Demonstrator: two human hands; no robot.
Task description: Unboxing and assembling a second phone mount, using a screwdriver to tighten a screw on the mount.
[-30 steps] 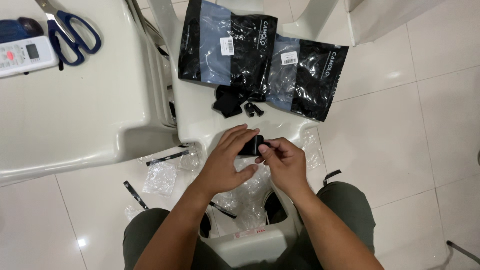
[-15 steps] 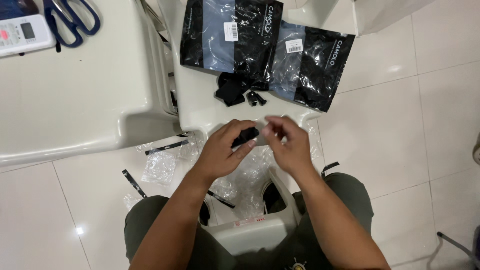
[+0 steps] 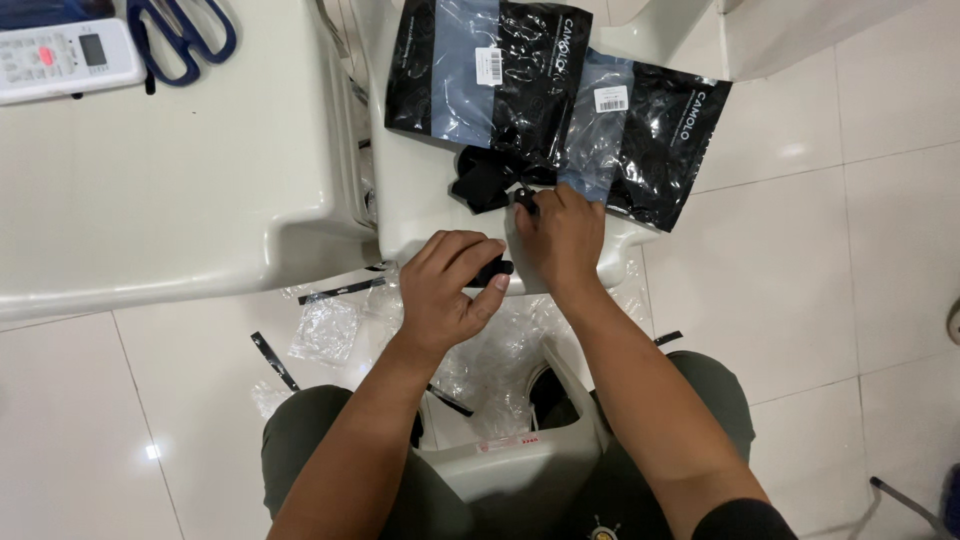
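Note:
My left hand point(image 3: 450, 285) is closed around a small black piece point(image 3: 492, 270) at the front edge of a cream plastic stool point(image 3: 420, 190). My right hand point(image 3: 562, 235) reaches forward over the stool, its fingertips on a small black part point(image 3: 526, 199) beside a heap of black pieces point(image 3: 482, 178). Two glossy black and grey packets point(image 3: 490, 75) point(image 3: 655, 140) lie overlapping on the stool just beyond the hands.
A larger cream plastic surface point(image 3: 170, 190) at the left carries blue-handled scissors point(image 3: 185, 35) and a white remote control point(image 3: 65, 60). Torn clear wrappers point(image 3: 330, 325) and black strips point(image 3: 272, 360) litter the tiled floor point(image 3: 840, 260) by my knees. A white moulded piece point(image 3: 500, 465) stands between my legs.
My right hand left the piece both hands were working and reached forward to the heap of black parts. My left hand kept its black piece and stayed near the stool's edge.

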